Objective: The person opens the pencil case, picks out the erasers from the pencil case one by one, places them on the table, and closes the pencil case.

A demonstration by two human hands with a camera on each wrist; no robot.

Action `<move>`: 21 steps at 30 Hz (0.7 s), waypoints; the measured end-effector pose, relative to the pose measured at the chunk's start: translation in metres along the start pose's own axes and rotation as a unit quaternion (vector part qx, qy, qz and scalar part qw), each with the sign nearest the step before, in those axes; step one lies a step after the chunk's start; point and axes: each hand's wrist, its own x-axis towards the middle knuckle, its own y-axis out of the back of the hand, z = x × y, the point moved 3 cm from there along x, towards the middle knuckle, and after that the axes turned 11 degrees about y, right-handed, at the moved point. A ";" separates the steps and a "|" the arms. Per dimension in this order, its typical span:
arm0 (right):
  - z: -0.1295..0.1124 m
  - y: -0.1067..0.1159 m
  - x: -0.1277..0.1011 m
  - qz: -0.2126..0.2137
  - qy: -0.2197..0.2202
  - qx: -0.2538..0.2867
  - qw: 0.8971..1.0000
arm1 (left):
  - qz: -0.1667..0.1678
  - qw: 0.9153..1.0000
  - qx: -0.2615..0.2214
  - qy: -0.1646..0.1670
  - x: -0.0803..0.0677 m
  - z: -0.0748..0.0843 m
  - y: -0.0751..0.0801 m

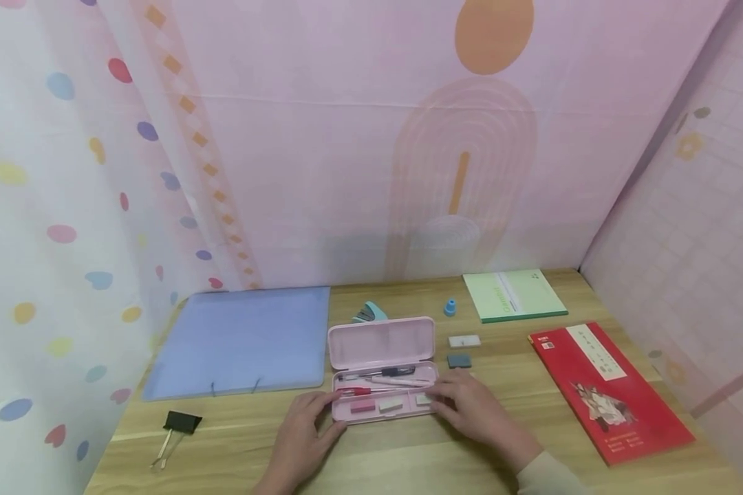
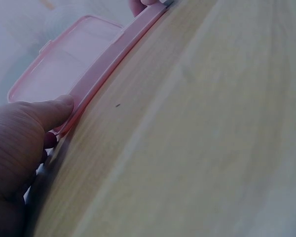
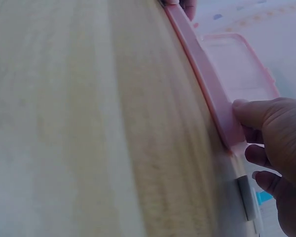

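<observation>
Now pink pencil case point(image 1: 381, 346) between left hand point(image 1: 303, 436) and right hand point(image 1: 472, 408), both pinching its ends.

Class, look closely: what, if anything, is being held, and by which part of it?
The open pink pencil case, held by its lower half: the left grip has the left end, the right grip the right end.

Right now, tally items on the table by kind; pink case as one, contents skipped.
Pink case: 1
Green booklet and red booklet: 2
Blue folder: 1
Binder clip: 1
Stapler: 1
White block and grey block: 2
Small blue item, unidentified: 1
Total: 9
</observation>
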 end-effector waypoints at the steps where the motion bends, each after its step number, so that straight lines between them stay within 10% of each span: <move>1: 0.000 -0.001 0.000 0.002 0.000 -0.001 1.000 | 0.000 1.000 0.000 0.001 0.000 0.000 0.000; 21: 0.000 -0.006 0.006 0.009 -0.017 0.058 0.998 | 0.001 1.000 0.005 0.000 0.000 0.000 -0.003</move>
